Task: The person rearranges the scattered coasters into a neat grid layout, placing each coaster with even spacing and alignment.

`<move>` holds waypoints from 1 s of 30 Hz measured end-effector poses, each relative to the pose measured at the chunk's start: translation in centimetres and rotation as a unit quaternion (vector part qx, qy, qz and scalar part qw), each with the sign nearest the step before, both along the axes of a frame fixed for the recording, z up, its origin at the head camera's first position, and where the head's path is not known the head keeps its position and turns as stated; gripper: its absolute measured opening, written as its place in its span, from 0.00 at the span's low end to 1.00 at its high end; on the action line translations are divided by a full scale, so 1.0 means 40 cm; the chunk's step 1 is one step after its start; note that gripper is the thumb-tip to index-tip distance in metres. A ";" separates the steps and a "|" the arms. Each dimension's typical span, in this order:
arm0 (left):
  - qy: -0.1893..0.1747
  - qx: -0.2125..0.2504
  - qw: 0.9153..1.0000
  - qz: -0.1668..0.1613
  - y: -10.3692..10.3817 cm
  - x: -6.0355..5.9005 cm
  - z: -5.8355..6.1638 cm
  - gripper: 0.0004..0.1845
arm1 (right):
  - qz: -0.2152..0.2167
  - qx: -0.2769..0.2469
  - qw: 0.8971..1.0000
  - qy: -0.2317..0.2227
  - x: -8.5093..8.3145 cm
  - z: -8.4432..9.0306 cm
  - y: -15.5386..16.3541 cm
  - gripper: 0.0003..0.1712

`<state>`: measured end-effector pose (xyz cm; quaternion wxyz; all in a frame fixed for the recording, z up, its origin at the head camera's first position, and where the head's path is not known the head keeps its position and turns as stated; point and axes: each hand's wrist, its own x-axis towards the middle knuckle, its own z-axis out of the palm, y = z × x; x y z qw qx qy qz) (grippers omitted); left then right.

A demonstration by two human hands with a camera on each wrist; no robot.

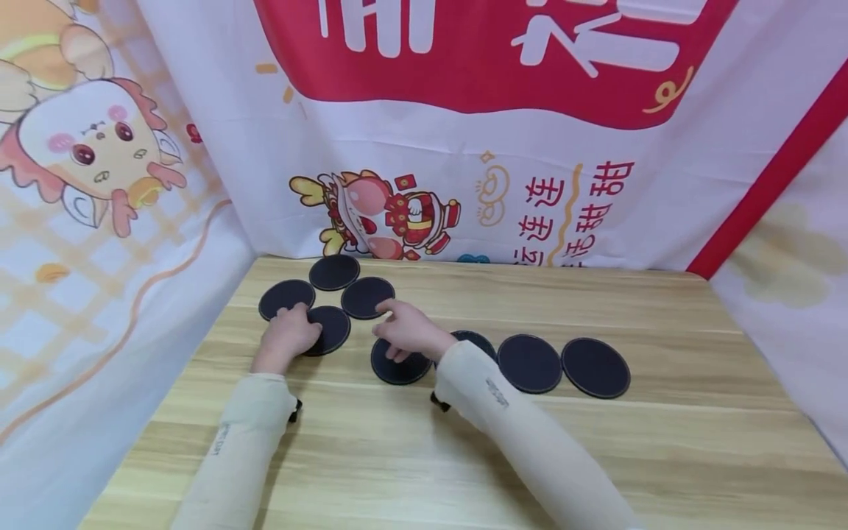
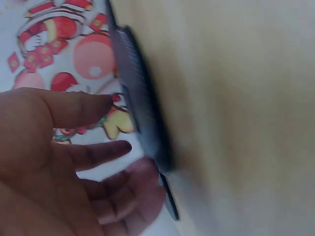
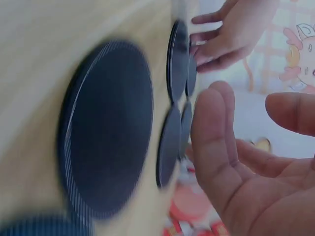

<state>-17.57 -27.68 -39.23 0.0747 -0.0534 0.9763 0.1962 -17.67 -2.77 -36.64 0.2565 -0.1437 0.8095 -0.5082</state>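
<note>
On the light wooden bench (image 1: 530, 449), eight dark round flat coasters with stitched rims lie in two groups. At about ten o'clock from the bench's middle sits a cluster of four: the back coaster (image 1: 334, 272) nearest the printed cloth backdrop (image 1: 464, 184), the left coaster (image 1: 286, 298) and the middle coaster (image 1: 366, 297) just in front of it, and the near coaster (image 1: 327, 330) closest to the person. The left hand (image 1: 288, 333) rests on the near coaster's left edge, fingers loosely bent over it; whether they actually pinch it cannot be told. From the left wrist view the left hand's fingers (image 2: 83, 110) are relaxed and slightly spread beside a coaster seen edge-on.

Toward three o'clock from that cluster runs a row of four more. The right hand (image 1: 409, 330) lies over the first row coaster (image 1: 400, 366), its forefinger stretched toward the middle coaster and its other fingers touching the disc below; the right wrist view shows them straight and relaxed, not closed on anything. The second row coaster (image 1: 478, 342) is partly hidden by the cream sleeve (image 1: 503, 412). The third row coaster (image 1: 529, 363) and fourth row coaster (image 1: 595, 367) lie just beside each other, apart from both hands.
</note>
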 end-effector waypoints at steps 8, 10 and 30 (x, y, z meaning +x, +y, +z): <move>-0.026 -0.003 0.999 0.018 -0.002 0.005 -0.027 0.35 | -0.010 -0.088 0.987 -0.136 -0.006 -0.060 -0.119 0.40; -0.024 0.002 1.000 0.014 0.000 0.003 -0.024 0.35 | -0.014 -0.093 0.985 -0.143 -0.004 -0.064 -0.139 0.42; -0.002 0.324 0.943 0.079 -0.085 0.029 -0.004 0.14 | -0.152 -0.190 0.961 -0.129 -0.013 -0.048 -0.170 0.40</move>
